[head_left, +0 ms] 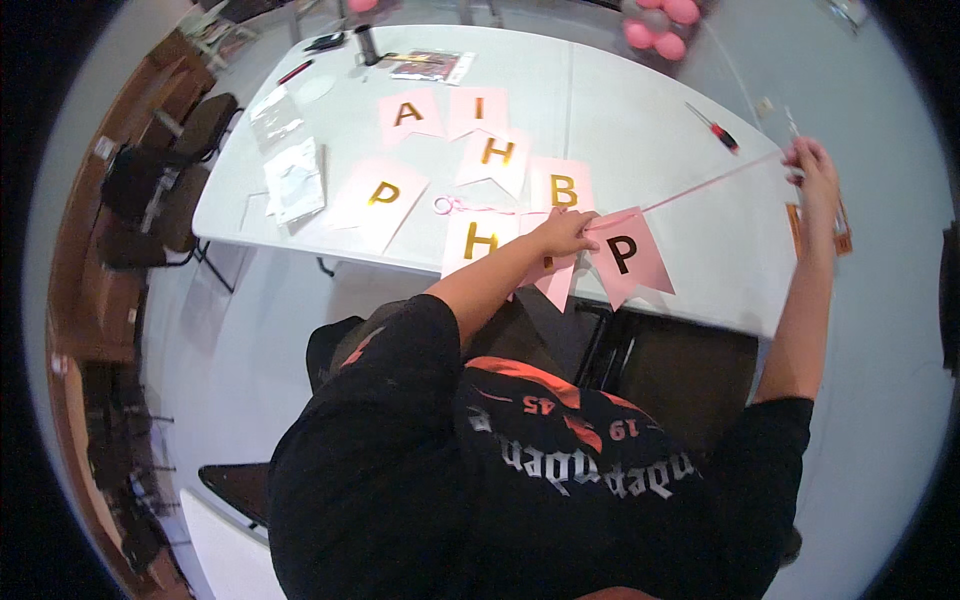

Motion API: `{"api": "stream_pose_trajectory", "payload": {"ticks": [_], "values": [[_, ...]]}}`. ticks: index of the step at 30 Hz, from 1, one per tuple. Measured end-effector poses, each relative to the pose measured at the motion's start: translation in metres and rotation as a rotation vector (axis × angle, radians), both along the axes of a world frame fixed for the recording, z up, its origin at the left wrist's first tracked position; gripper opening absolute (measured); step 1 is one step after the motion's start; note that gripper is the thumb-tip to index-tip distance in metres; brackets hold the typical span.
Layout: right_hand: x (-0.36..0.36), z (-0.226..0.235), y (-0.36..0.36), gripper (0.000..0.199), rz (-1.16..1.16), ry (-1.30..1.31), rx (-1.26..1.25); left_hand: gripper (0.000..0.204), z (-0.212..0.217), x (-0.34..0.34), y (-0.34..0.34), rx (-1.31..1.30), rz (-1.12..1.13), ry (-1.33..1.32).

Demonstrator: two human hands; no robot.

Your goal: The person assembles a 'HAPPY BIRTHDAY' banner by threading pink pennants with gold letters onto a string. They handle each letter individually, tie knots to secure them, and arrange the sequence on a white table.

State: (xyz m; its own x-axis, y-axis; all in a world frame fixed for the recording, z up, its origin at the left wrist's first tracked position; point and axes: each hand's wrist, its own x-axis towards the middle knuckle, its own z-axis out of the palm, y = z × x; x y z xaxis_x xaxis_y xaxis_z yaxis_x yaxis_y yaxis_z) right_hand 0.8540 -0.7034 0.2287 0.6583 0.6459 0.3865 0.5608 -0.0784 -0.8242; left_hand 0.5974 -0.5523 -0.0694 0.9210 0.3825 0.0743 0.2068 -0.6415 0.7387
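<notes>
My left hand (566,233) is closed at the upper left corner of a pink swallow-tailed pennant (645,268) with a gold letter, near the table's front edge. From that pennant's top a thin pink ribbon (715,183) runs taut up to the right. Its far end is pinched in my raised right hand (814,168), past the table's right side. Under and beside my left forearm lie more lettered pennants, partly covered by the arm. A loose curl of pink ribbon (446,205) rests to their left.
Several loose pennants (385,192) lie flat across the white table (640,100). A screwdriver (718,131) is at the right, clear plastic packaging (296,180) at the left. A black cylinder (367,46) stands at the back. Dark chairs (680,360) sit against the front edge.
</notes>
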Motion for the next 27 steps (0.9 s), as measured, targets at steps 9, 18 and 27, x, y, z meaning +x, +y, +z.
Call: {"api": "stream_pose_trajectory", "payload": {"ticks": [9, 18, 27], "values": [[0.094, -0.071, -0.011, 0.021, -0.123, 0.142, 0.025, 0.07, 0.022, -0.029, 0.068, -0.005, -0.023, 0.005], [0.121, -0.253, -0.111, 0.019, -0.49, 0.518, -0.156, 0.069, 0.06, -0.084, 0.043, -0.607, 0.026, -0.278], [0.075, -0.218, -0.07, 0.016, 0.086, 0.808, 0.17, 0.048, 0.023, -0.192, 0.044, -0.309, 0.648, -0.453]]}}
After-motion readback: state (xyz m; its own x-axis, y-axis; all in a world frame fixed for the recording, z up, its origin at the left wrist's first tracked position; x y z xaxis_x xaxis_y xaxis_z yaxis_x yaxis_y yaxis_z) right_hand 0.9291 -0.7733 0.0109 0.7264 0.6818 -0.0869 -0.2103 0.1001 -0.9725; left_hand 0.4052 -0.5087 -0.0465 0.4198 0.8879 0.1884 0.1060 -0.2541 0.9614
